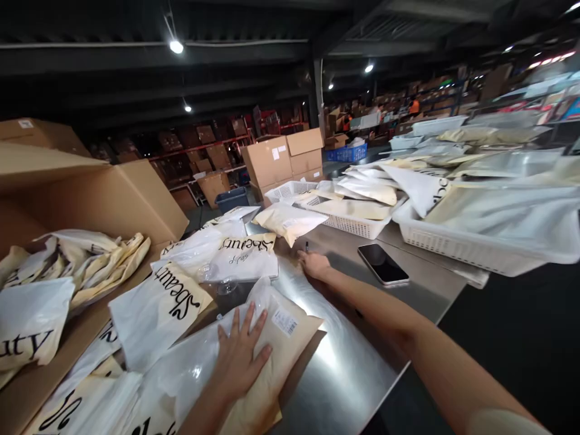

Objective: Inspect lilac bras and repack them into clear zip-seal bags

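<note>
My left hand (pixel 240 356) lies with fingers spread on a plump plastic mailer bag (pixel 281 347) that bears a white barcode label (pixel 284 321). My right arm reaches forward over the metal table; my right hand (pixel 313 264) rests closed near its middle, gripping what looks like a dark pen (pixel 307 246), whose end sticks up past the fingers. Beyond my left hand lie mailers printed "sbeauty", one with handwriting, the handwritten bag (pixel 247 264). A printed mailer (pixel 158 308) lies to its left. To the right of my right hand is a phone (pixel 383 264), its screen dark.
At the left, an open carton (pixel 149 199) holds several mailers (pixel 104 260). White plastic baskets (pixel 471 251) filled with bags line the right and far side of the metal table (pixel 344 356). Stacked cartons (pixel 283 158) and a blue crate (pixel 347 152) stand behind. People are far off.
</note>
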### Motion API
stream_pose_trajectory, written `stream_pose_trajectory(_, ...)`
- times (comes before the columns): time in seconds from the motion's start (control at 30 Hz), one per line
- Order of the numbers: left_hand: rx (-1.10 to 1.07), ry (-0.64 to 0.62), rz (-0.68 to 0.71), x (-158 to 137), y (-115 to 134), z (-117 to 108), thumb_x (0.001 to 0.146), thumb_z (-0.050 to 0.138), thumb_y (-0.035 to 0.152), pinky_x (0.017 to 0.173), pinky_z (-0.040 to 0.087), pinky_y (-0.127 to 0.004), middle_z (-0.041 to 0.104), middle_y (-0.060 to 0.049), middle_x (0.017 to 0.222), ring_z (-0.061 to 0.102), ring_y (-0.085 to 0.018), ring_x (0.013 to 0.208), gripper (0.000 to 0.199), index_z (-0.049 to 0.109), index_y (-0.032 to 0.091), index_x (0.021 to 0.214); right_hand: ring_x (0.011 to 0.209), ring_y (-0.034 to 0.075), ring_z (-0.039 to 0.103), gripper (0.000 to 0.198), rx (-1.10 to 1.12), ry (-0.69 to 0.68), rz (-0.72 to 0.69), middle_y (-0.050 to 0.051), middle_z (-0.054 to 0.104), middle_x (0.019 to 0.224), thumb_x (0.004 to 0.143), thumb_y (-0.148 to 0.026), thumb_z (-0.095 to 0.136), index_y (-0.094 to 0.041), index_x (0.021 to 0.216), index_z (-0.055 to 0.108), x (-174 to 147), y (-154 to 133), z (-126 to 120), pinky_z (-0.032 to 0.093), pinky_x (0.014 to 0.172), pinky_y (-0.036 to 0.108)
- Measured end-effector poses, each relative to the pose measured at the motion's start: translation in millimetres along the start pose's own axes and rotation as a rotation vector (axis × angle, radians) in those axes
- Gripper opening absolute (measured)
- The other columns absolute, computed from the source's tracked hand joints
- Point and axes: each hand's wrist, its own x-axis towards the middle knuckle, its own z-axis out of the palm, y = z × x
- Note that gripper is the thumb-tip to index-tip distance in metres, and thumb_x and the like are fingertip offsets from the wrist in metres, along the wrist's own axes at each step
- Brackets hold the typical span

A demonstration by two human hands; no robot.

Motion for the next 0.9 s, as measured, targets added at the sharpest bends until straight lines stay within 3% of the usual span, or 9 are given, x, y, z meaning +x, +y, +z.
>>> stream_pose_trajectory(0.1, -0.012, -0.024, 0.025, -5.0, 6.1, -5.6, 0.094, 0.037, 0.047, 0.109, 0.015, -0.075, 0.007, 0.002, 0.164, 0.005, -0.041, 0.149, 0.061, 0.019, 0.04, 0.152, 0.075, 0.013, 0.063, 0.018, 0.046, 0.034, 0.072, 0.006, 0.068, 0.082, 0.097, -0.022, 0.054, -0.012, 0.086, 0.066, 8.5, -18.3, -0.8, 0.049, 0.061, 0.022)
stream_pose_trajectory(0.27, -0.081, -0.072, 0.188, -19.1, 24.7, -22.3, 0.09, 0.045, 0.058, 0.111, 0.006, -0.076, 0.009, 0.004, 0.163, 0.004, -0.042, 0.149, 0.068, 0.021, 0.044, 0.152, 0.069, 0.01, 0.061, 0.021, 0.2, -0.009, 0.11, 0.001, 0.063, 0.084, 0.096, -0.033, 0.059, -0.012, 0.095, 0.063, -14.8, -34.1, -21.7, 0.054, 0.063, 0.024)
stream_pose_trajectory(0.43, -0.195, -0.065, 0.275, -15.7, 36.1, -32.1, 0.084, 0.053, 0.062, 0.111, 0.007, -0.076, 0.012, -0.001, 0.164, 0.011, -0.043, 0.148, 0.074, 0.031, 0.038, 0.151, 0.067, 0.01, 0.06, 0.025, 0.416, -0.086, 0.029, 0.001, 0.063, 0.082, 0.096, -0.038, 0.059, -0.013, 0.095, 0.063, -28.0, -22.6, -68.1, 0.053, 0.061, 0.024)
stream_pose_trajectory(0.5, -0.261, 0.099, 0.258, -11.4, 37.5, -35.0, 0.087, 0.05, 0.059, 0.116, 0.01, -0.07, 0.018, -0.006, 0.163, 0.015, -0.039, 0.148, 0.072, 0.033, 0.03, 0.151, 0.06, 0.009, 0.059, 0.03, 0.513, -0.072, 0.024, -0.001, 0.061, 0.071, 0.096, -0.039, 0.058, -0.012, 0.083, 0.062, -25.9, -21.2, -88.6, 0.051, 0.059, 0.023)
stream_pose_trajectory(0.6, -0.444, 0.508, 0.134, -8.7, 42.6, -46.9, 0.095, 0.04, 0.046, 0.118, 0.025, -0.053, 0.041, -0.014, 0.153, 0.033, -0.03, 0.142, 0.059, 0.038, 0.018, 0.148, 0.055, 0.012, 0.06, 0.035, 0.663, -0.05, 0.052, 0.0, 0.059, 0.06, 0.094, -0.039, 0.055, -0.014, 0.07, 0.054, -28.8, -37.6, -113.0, 0.051, 0.056, 0.025)
stream_pose_trajectory(0.67, -0.602, 0.611, 0.05, -12.6, 50.8, -59.7, 0.098, 0.035, 0.044, 0.107, 0.041, -0.046, 0.057, -0.015, 0.135, 0.051, -0.027, 0.126, 0.052, 0.045, 0.016, 0.14, 0.059, 0.015, 0.063, 0.034, 0.755, -0.073, 0.04, 0.002, 0.061, 0.064, 0.09, -0.043, 0.057, -0.017, 0.069, 0.051, -41.7, -61.0, -121.1, 0.052, 0.056, 0.027)
stream_pose_trajectory(0.73, -0.666, 0.537, 0.05, -22.9, 62.8, -71.5, 0.099, 0.029, 0.045, 0.092, 0.048, -0.042, 0.067, -0.013, 0.111, 0.061, -0.026, 0.104, 0.046, 0.058, 0.017, 0.122, 0.06, 0.015, 0.062, 0.038, 0.91, -0.119, -0.032, 0.002, 0.062, 0.067, 0.085, -0.052, 0.06, -0.019, 0.071, 0.05, -63.6, -88.3, -122.1, 0.052, 0.056, 0.027)
stream_pose_trajectory(0.8, -0.658, 0.436, 0.102, -39.6, 76.4, -78.6, 0.1, 0.023, 0.043, 0.082, 0.048, -0.04, 0.068, -0.011, 0.094, 0.062, -0.025, 0.088, 0.048, 0.063, 0.018, 0.105, 0.057, 0.015, 0.058, 0.045, 1.099, -0.175, -0.116, 0.001, 0.059, 0.063, 0.085, -0.062, 0.055, -0.02, 0.07, 0.052, -89.7, -113.0, -118.9, 0.05, 0.055, 0.028)
stream_pose_trajectory(0.9, -0.811, 0.268, 0.18, -71.3, 93.1, -80.9, 0.1, 0.022, 0.045, 0.073, 0.047, -0.035, 0.067, -0.01, 0.09, 0.061, -0.021, 0.079, 0.047, 0.06, 0.018, 0.108, 0.049, 0.013, 0.05, 0.053, 1.218, -0.278, -0.174, 0.0, 0.054, 0.059, 0.093, -0.066, 0.037, -0.022, 0.069, 0.054, -125.1, -138.9, -112.7, 0.044, 0.048, 0.027)
